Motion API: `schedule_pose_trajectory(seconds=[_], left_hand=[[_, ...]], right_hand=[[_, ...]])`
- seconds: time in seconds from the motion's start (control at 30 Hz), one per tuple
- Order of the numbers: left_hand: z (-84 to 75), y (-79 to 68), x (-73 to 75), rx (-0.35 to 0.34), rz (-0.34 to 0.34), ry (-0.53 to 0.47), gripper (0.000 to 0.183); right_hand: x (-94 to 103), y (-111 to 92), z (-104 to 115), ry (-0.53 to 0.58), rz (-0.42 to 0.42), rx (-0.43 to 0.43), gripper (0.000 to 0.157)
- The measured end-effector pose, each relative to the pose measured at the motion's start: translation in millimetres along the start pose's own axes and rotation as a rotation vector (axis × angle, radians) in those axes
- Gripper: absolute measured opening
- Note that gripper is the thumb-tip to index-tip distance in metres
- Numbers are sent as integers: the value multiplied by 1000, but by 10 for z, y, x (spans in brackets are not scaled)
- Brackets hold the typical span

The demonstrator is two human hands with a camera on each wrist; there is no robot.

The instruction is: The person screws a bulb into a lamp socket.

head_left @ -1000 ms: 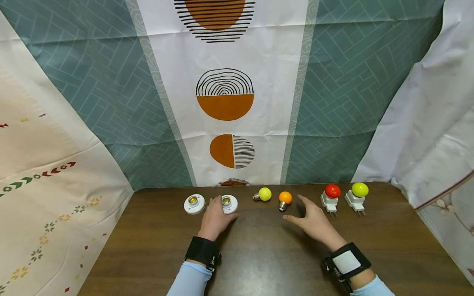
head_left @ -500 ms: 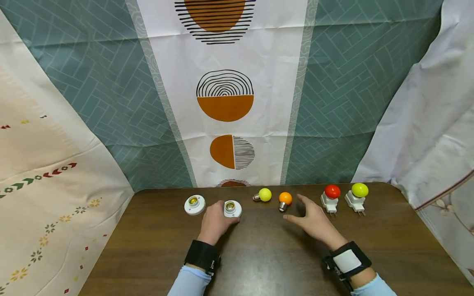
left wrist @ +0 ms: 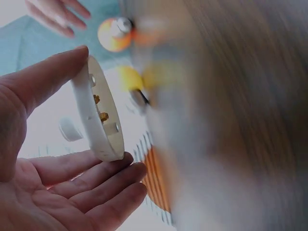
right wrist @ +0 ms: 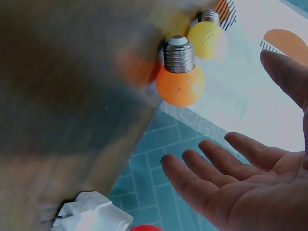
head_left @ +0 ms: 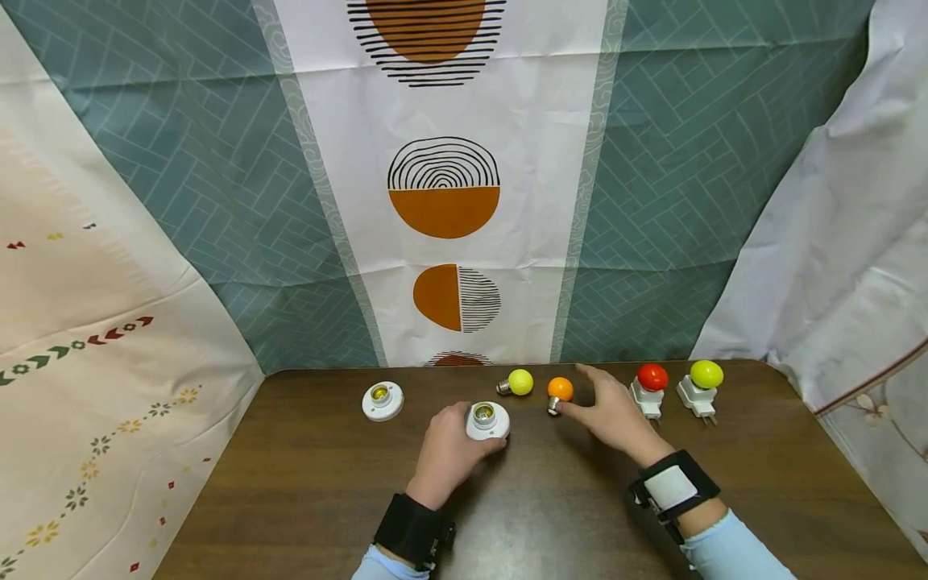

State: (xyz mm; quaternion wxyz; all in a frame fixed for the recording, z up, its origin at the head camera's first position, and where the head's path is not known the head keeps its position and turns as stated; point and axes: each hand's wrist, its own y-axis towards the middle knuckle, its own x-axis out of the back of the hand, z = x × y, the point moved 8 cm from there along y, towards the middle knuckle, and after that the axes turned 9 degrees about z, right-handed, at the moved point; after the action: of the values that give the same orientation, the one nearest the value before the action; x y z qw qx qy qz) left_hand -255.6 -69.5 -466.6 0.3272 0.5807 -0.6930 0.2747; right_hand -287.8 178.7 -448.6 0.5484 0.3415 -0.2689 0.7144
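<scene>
My left hand (head_left: 449, 451) pinches a round white lamp holder (head_left: 487, 420) by its rim, thumb on one side and fingers on the other. In the left wrist view the lamp holder (left wrist: 98, 115) shows its hollow underside with brass screws, raised off the table. My right hand (head_left: 612, 411) is spread with nothing in it, beside an orange bulb (head_left: 561, 390) lying on the table. The right wrist view shows a gap between the fingers (right wrist: 207, 180) and the orange bulb (right wrist: 180, 86). A yellow bulb (head_left: 520, 382) lies just left of the orange one.
A second white lamp holder (head_left: 383, 401) sits at the back left of the brown table (head_left: 312, 483). At the back right are two white plug adapters, one with a red bulb (head_left: 652, 377), one with a yellow-green bulb (head_left: 706, 374). Patterned cloth (head_left: 445, 105) hangs behind the table.
My left hand has lifted the lamp holder and carried it right and toward me. The right hand has shifted slightly, its thumb nearer the orange bulb's base.
</scene>
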Motion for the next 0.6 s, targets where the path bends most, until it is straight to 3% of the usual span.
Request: schedule_pose_trajectory(seconds=[0.17,0.3,0.6], left_hand=[[-231,-112,24,-58,-40,-20,81],[-357,-185,55,-67,-60,-44,79],[-407,-280,22,-30,-41,-71,80]], right_hand=[[-14,113,-13,-16,13,-11,77],[-45,216,-94,-23,28,-24,73],[-181,409,-179,-56,86,-97,75]])
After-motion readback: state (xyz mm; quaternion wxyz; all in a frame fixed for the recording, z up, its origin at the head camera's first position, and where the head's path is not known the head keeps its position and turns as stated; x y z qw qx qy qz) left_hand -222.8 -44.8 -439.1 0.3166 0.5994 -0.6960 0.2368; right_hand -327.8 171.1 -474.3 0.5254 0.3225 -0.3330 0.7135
